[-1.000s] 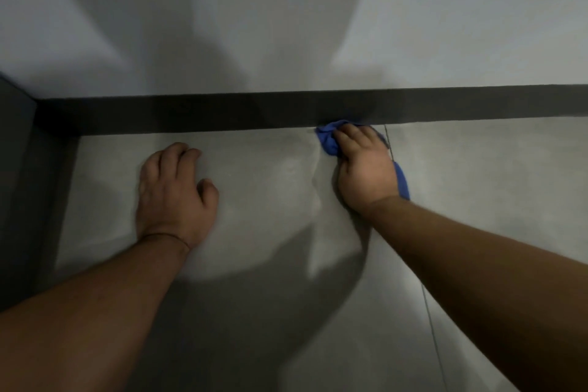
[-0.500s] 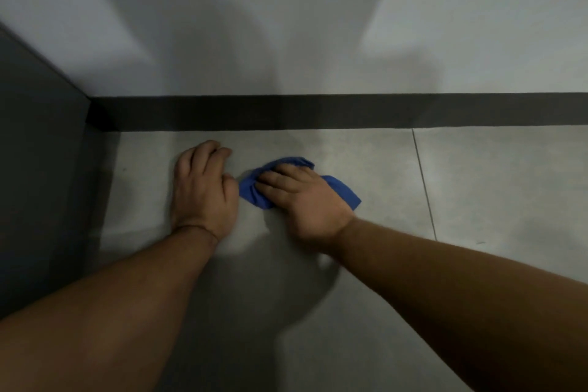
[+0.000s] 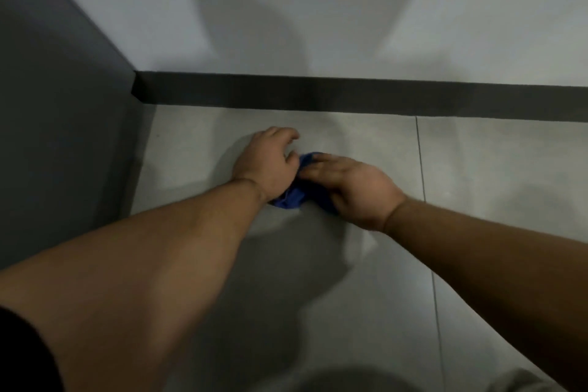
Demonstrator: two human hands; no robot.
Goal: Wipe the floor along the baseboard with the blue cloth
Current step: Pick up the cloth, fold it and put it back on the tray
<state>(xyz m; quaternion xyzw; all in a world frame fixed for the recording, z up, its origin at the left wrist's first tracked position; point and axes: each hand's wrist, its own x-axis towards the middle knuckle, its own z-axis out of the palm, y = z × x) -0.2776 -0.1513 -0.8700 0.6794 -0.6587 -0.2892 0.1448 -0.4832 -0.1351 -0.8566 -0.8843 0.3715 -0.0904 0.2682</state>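
Head view, looking down at the floor in the corner. My left hand sits in the middle of the frame, knuckles up, fingers curled loosely downward toward the pale tile; whether they pinch anything underneath, I cannot tell from here. My right hand lies just to the right of it, palm down, fingers together and stretched toward the left, pressed flat on top of the blue cloth. The cloth is bunched between the two hands, peeking out in a small patch above my right fingertips and in a bigger fold below the left wrist. The heel of my left hand touches the cloth, maybe lies over its edge.

The cloth sits on the floor in the centre of the frame, short of the baseboard, with a strip of bare tile between them. The baseboard runs as a dark band across the upper half, from the corner at left out to the right edge. Above it, the light wall carries soft shadows. A dark grey panel fills the left side and meets the baseboard at the corner. A thin grout line runs down the floor right of my right hand. Both forearms reach in from the bottom corners.
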